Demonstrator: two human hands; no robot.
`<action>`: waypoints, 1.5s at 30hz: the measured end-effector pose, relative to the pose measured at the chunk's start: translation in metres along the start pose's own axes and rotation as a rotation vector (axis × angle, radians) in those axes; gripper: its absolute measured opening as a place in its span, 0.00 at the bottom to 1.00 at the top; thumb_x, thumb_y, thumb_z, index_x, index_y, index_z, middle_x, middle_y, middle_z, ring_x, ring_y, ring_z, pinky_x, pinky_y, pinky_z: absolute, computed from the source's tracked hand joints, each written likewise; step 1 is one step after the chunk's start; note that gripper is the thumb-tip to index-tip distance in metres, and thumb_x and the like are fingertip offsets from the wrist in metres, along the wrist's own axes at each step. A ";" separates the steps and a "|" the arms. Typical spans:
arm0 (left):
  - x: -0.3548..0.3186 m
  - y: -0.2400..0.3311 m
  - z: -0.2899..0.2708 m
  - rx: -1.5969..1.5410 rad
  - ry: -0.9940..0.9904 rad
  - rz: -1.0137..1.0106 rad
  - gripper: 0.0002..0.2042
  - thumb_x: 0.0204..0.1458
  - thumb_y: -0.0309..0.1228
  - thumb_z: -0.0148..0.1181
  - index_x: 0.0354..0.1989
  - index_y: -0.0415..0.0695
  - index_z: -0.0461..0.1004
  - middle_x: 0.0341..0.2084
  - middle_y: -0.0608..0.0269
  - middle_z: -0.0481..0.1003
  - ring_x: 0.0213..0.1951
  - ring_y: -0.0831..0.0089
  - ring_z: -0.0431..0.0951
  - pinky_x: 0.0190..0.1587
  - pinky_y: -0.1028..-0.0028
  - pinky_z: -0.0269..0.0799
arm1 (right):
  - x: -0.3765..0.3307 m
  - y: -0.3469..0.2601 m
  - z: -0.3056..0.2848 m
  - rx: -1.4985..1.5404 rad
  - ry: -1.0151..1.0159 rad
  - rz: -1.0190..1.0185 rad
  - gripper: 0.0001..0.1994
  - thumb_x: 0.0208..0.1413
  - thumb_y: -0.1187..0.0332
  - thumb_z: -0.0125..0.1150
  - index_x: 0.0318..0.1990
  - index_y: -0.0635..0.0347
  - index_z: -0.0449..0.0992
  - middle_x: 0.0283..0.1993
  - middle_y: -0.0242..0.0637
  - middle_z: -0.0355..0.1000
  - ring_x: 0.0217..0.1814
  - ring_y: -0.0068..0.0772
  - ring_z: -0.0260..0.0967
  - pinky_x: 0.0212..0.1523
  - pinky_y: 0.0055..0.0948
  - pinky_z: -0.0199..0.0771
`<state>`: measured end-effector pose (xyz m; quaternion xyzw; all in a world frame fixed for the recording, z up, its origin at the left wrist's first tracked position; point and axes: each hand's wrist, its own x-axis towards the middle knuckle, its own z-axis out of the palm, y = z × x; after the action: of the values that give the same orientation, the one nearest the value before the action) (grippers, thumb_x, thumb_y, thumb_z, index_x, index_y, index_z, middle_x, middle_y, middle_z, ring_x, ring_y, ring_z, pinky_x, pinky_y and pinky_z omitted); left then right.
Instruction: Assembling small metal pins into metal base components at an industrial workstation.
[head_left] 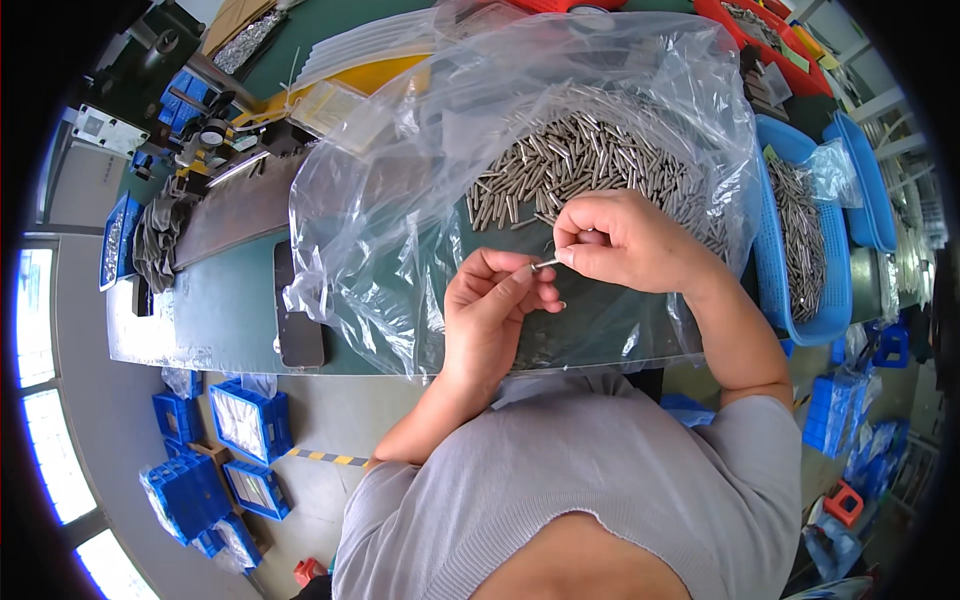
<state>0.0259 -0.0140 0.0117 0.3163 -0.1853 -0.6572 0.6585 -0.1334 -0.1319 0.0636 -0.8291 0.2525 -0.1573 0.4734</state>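
Note:
A small slim metal pin (545,264) is pinched between both hands over the near side of the table. My left hand (492,300) closes thumb and fingertips on one end of it. The other end sits in a thumb-and-finger pinch of my right hand (622,240). Just beyond the hands, a big heap of similar grey metal pins (590,150) lies on a spread clear plastic bag (390,240). Fingers cover most of the held pin, so its full shape is hidden.
Right of the bag stands a blue basket (838,270) filled with metal pins. A red tray (795,70) is at the far right. A dark phone (300,335) lies left, near the table edge. Machine equipment (205,135) occupies the far left. Blue crates (250,420) stand on the floor.

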 end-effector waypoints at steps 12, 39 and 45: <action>0.001 -0.004 0.000 0.028 0.000 0.027 0.03 0.56 0.21 0.50 0.37 0.34 0.67 0.30 0.51 0.76 0.31 0.66 0.79 0.38 0.68 0.77 | 0.004 0.005 0.019 0.278 0.024 0.090 0.05 0.48 0.72 0.63 0.29 0.64 0.74 0.24 0.27 0.69 0.25 0.13 0.62 0.26 0.17 0.62; 0.000 -0.002 -0.002 -0.036 0.011 0.040 0.03 0.56 0.20 0.48 0.36 0.35 0.67 0.34 0.49 0.75 0.32 0.67 0.78 0.38 0.67 0.77 | 0.032 0.032 0.040 -0.594 0.235 -0.283 0.07 0.45 0.66 0.62 0.28 0.57 0.71 0.26 0.34 0.69 0.27 0.40 0.70 0.27 0.34 0.70; 0.000 -0.002 -0.005 -0.056 0.011 0.051 0.04 0.56 0.21 0.48 0.37 0.35 0.67 0.34 0.49 0.75 0.32 0.68 0.78 0.38 0.68 0.77 | 0.026 0.016 0.025 0.123 0.173 -0.004 0.06 0.53 0.68 0.57 0.33 0.61 0.73 0.23 0.29 0.66 0.24 0.21 0.62 0.24 0.23 0.61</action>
<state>0.0275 -0.0127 0.0066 0.2964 -0.1713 -0.6433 0.6848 -0.1041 -0.1358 0.0377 -0.7822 0.2807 -0.2447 0.4995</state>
